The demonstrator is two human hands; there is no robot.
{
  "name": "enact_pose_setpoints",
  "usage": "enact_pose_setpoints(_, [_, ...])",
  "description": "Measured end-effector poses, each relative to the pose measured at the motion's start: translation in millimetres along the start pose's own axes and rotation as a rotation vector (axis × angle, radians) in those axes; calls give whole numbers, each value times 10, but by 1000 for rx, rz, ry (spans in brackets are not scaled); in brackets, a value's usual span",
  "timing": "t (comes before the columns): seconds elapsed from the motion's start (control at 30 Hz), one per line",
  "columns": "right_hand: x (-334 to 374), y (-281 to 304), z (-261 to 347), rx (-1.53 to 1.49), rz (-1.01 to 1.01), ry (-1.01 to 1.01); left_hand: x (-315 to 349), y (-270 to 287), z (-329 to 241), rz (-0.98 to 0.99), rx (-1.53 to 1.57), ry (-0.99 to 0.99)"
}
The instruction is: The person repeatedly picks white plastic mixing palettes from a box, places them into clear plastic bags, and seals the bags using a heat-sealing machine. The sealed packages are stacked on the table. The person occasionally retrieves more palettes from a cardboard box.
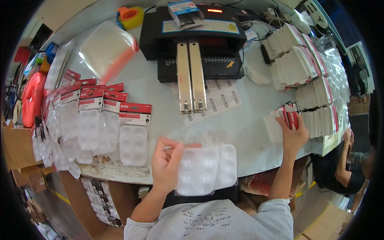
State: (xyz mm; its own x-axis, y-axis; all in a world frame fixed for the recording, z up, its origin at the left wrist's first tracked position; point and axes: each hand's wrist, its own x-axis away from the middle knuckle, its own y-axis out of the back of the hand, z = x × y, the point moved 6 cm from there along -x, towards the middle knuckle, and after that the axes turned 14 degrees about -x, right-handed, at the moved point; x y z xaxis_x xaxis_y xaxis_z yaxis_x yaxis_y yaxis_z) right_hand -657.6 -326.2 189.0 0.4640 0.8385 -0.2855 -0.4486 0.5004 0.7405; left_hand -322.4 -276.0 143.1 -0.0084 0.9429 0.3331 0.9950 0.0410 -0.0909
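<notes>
Packing in mid-run, judging by the spread; left hand [166,160] pinched shut on a clear bag [188,140] at lower centre of the frame, holding white plastic palette trays [206,168] at the counter [244,120] edge; right hand [294,134] at right of the frame, fingers closed around a red-and-white header card [289,116] atop a small stack; finished packs [132,134] with red headers fanned out at left of the frame, a good many done; stacks of unused cards [304,64] at upper right, so plenty left; black sealing machine [192,36] at top centre; spare clear bags [106,50] at upper left.
</notes>
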Motion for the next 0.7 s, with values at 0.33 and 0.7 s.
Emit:
enact_pose_setpoints(0.33, [717,-858,1467,-596,968,202,119,-31,-40,24,-264,-127])
enact_pose_setpoints(0.7, [718,-983,1440,-551,1072,369,71,11,48,-8,-429,-117])
